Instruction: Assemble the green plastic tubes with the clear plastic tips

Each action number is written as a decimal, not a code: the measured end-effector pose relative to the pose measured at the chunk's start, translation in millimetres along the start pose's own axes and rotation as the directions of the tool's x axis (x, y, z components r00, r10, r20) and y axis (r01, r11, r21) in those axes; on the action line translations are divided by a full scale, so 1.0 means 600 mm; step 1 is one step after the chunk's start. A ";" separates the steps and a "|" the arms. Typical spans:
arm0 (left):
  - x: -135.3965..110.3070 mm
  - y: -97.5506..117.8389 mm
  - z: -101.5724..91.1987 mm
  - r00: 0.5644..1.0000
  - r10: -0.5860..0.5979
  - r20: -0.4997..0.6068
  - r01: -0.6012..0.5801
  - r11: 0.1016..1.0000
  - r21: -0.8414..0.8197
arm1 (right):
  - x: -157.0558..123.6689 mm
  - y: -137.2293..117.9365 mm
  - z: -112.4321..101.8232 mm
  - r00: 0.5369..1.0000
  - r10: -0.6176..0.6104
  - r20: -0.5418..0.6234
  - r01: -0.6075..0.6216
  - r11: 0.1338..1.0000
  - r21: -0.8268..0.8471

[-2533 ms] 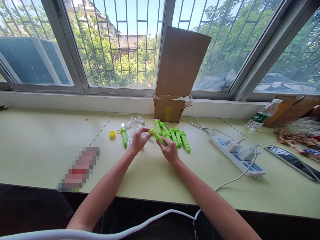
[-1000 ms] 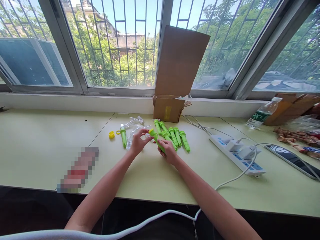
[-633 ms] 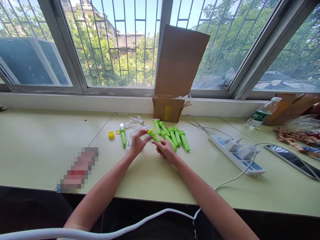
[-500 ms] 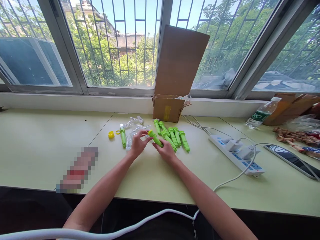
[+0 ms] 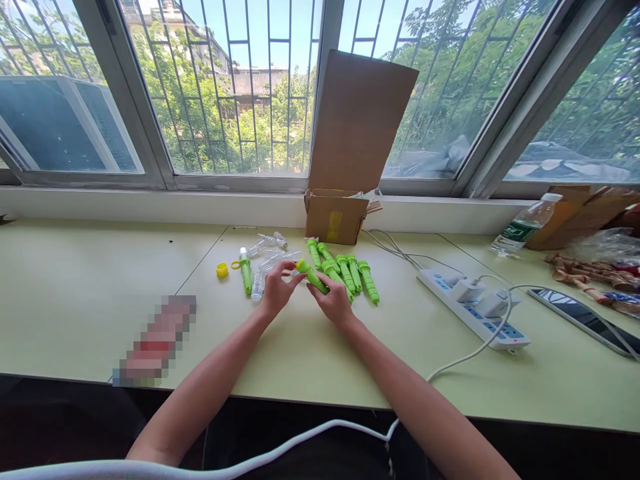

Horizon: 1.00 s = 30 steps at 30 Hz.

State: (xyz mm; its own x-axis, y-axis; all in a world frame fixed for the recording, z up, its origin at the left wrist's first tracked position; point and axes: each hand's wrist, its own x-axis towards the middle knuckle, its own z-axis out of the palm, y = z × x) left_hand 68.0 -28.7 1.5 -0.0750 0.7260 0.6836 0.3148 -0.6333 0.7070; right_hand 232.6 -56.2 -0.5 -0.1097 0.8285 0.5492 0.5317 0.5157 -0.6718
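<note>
My right hand [image 5: 334,300] is closed around the body of a ribbed green plastic tube [image 5: 313,276] with a yellow end, held tilted above the table. At that yellow end, my left hand [image 5: 280,288] pinches with thumb and fingers; its fingertips partly cover the spot. Left of the hands lie a green tube with a white tip [image 5: 245,272], a yellow ring [image 5: 235,265], a yellow cap [image 5: 222,270] and a clear plastic cylinder [image 5: 257,285]. Several clear spiral pieces [image 5: 273,259] are spread behind my left hand. Beyond my right hand lie several similar green tubes [image 5: 354,273].
An open cardboard box [image 5: 334,217] stands by the window sill. To the right are a white power strip [image 5: 473,310] with plugs and cables, a phone [image 5: 585,320] and a water bottle [image 5: 527,225]. A blurred flat item [image 5: 157,340] lies near the left front edge.
The held green tube has turned or shifted very slightly between my hands. Both hands stay almost in place, and everything else lies as before.
</note>
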 end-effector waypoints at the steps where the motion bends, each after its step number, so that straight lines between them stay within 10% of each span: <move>1: 0.000 0.000 0.000 1.000 -0.002 0.002 0.002 1.000 0.003 | 0.000 -0.001 0.000 1.000 0.006 0.003 -0.006 1.000 0.012; 15: 0.001 0.000 0.000 1.000 -0.017 -0.017 0.017 1.000 0.001 | 0.000 -0.006 0.004 0.984 0.163 0.072 -0.175 0.958 0.227; 30: 0.005 0.009 -0.004 1.000 0.022 0.014 -0.021 0.999 -0.029 | -0.004 -0.014 0.006 0.904 0.332 0.270 -0.427 0.731 0.532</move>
State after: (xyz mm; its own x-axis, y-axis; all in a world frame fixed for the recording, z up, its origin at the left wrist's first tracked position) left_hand 67.3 -30.2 7.8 -0.0550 0.7157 0.6962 0.2891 -0.6560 0.6972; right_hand 225.6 -61.5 2.2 -0.1492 0.9789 0.1393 -0.0114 0.1392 -0.9902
